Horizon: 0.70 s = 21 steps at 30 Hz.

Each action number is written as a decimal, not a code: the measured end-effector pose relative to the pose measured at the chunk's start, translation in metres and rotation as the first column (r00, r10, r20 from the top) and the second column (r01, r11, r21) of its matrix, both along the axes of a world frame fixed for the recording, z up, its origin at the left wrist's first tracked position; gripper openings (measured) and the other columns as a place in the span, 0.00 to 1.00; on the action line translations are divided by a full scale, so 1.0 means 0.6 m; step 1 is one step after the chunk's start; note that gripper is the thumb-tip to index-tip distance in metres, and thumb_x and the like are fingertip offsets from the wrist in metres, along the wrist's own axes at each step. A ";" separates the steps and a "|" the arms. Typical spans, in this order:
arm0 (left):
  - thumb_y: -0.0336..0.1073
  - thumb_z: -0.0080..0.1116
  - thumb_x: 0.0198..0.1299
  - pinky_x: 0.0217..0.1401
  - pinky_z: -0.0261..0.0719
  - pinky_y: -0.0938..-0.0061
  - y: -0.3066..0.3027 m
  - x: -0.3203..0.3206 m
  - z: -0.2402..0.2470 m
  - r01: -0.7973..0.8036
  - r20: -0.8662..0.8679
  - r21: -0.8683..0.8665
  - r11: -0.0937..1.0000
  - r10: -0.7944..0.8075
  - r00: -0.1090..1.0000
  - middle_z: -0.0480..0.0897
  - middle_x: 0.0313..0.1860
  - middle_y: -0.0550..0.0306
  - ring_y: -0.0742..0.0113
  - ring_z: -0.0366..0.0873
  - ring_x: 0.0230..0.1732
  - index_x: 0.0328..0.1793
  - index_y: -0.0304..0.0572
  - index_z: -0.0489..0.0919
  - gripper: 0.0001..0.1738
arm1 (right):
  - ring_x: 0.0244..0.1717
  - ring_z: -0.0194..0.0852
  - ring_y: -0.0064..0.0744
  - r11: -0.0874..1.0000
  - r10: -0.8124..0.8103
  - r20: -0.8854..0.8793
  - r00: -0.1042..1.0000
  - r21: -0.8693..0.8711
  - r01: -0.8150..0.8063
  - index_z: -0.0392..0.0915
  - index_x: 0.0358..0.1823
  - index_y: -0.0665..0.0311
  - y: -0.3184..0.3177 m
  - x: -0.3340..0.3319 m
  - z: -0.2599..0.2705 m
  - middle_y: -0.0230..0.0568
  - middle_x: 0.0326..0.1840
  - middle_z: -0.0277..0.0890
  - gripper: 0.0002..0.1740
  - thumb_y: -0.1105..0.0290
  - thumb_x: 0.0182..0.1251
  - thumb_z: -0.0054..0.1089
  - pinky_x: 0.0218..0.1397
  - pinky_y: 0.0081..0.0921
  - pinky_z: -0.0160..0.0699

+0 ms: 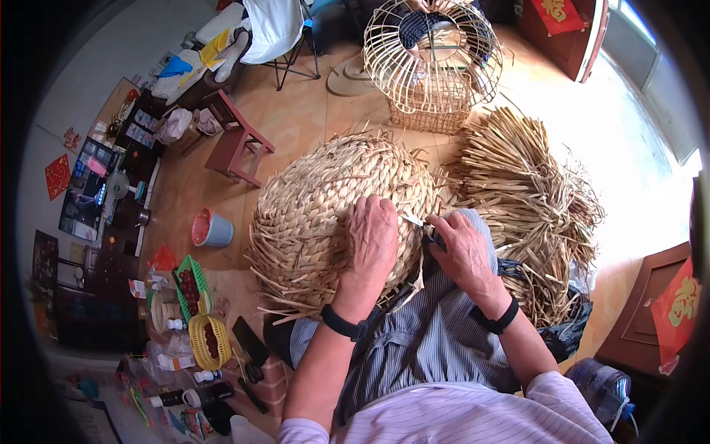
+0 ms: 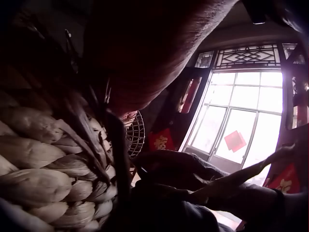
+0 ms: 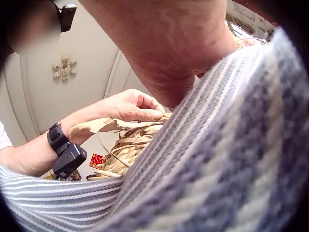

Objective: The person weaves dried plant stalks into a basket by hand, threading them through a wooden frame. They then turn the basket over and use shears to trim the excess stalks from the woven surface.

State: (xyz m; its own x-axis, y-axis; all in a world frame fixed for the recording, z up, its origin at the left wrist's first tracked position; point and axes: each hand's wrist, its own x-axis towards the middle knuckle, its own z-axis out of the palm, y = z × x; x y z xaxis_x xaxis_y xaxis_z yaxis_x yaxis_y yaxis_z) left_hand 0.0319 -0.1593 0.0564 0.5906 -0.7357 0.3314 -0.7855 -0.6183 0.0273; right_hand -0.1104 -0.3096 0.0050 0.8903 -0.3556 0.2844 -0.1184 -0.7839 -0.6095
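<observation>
A large round woven straw piece [image 1: 325, 200] rests against the person's lap, loose ends sticking out around it. The left hand [image 1: 372, 237] lies over its right part with bent fingers; in the right wrist view the left thumb and fingers [image 3: 137, 107] pinch straw at its edge. Just right of it, the right hand [image 1: 464, 248] grips a small tool with a bright metal tip [image 1: 414, 220], pointing at the straw; its exact kind is unclear. A pale strand [image 3: 104, 126] hangs by the left wrist. Dark shadow hides most of the left hand in the left wrist view.
A straw bundle [image 1: 518, 185] lies to the right. Ahead, another person sits behind an open cane frame [image 1: 377, 70]. A wooden chair [image 1: 235, 144], a bucket [image 1: 216, 229], and a low table with baskets [image 1: 208, 342] are at the left; a water bottle [image 1: 603, 385] is at lower right.
</observation>
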 end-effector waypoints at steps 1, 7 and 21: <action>0.34 0.75 0.67 0.62 0.80 0.50 -0.004 0.002 0.004 -0.051 -0.095 -0.023 0.998 0.049 0.994 0.84 0.46 0.45 0.44 0.83 0.53 0.45 0.39 0.85 0.10 | 0.57 0.82 0.52 1.000 0.000 0.002 1.000 -0.002 0.000 0.83 0.67 0.53 -0.001 0.000 0.000 0.44 0.48 0.80 0.30 0.68 0.62 0.79 0.55 0.46 0.86; 0.34 0.75 0.68 0.56 0.82 0.54 -0.012 0.005 0.029 -0.183 -0.386 -0.152 0.971 0.112 0.916 0.88 0.44 0.48 0.47 0.88 0.48 0.43 0.39 0.90 0.06 | 0.55 0.84 0.51 1.000 0.004 0.007 1.000 -0.011 -0.004 0.83 0.66 0.53 -0.006 0.002 -0.002 0.44 0.47 0.80 0.28 0.67 0.63 0.80 0.53 0.46 0.86; 0.37 0.75 0.68 0.57 0.83 0.54 -0.025 0.009 0.031 -0.300 -0.513 -0.142 0.943 0.189 0.837 0.91 0.43 0.47 0.46 0.89 0.48 0.41 0.41 0.91 0.07 | 0.53 0.85 0.51 0.999 -0.030 0.008 1.000 0.019 0.029 0.84 0.64 0.52 0.000 0.003 -0.008 0.45 0.46 0.81 0.25 0.68 0.65 0.77 0.53 0.48 0.86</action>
State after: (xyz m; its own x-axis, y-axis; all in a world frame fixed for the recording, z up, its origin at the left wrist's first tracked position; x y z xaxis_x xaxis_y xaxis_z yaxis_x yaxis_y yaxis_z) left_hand 0.0371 -0.1743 0.0752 0.8669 -0.4918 0.0819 -0.4594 -0.7241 0.5144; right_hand -0.1087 -0.3097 0.0000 0.8770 -0.3871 0.2845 -0.1362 -0.7683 -0.6255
